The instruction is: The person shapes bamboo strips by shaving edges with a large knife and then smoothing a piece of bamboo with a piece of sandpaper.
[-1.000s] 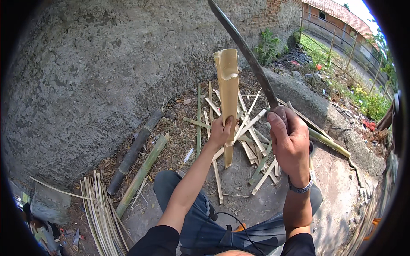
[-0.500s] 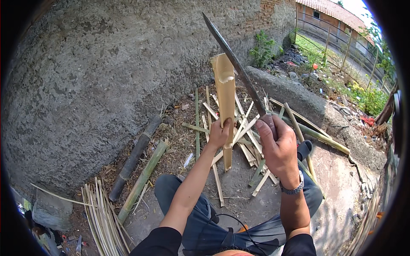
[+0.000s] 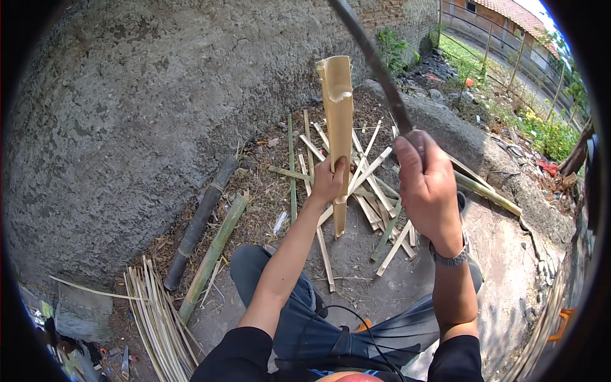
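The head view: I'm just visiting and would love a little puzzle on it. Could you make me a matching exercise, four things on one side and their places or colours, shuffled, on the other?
Things:
1. Split bamboo piece
2. Long knife
3. Dark pole
4. Trousers

Places or colours:
A. On the ground, alongside a green pole
B. Blue-grey
C. Held in the left hand
D. Held in the right hand, blade reaching the picture's top edge

Right pairs: 1-C, 2-D, 3-A, 4-B
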Motion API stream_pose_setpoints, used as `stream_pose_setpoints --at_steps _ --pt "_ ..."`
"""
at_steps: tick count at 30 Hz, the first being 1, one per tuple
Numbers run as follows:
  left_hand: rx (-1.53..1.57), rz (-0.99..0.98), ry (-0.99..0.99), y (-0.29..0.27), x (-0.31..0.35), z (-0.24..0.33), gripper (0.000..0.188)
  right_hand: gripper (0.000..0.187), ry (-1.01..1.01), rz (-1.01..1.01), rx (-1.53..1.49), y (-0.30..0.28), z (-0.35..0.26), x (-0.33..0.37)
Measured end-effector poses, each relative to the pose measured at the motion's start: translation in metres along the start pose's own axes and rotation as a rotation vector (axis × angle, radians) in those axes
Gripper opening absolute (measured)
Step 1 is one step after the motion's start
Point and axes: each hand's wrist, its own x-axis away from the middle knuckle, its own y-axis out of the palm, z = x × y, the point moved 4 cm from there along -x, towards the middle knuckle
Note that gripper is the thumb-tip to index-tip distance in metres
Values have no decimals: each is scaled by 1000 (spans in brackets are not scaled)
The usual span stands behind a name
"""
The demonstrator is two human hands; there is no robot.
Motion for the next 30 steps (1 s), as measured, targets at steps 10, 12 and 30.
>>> stream_pose_setpoints --at_steps 10,12,30 --pt "36 -9 -107 -3 13 -5 34 35 190 -238 -25 6 8 0" --pt "377 -204 -55 -2 12 1 46 36 156 -226 -14 5 5 4" --pt "852 -263 -388 -34 16 -84 73 31 69 -277 -142 37 -29 43"
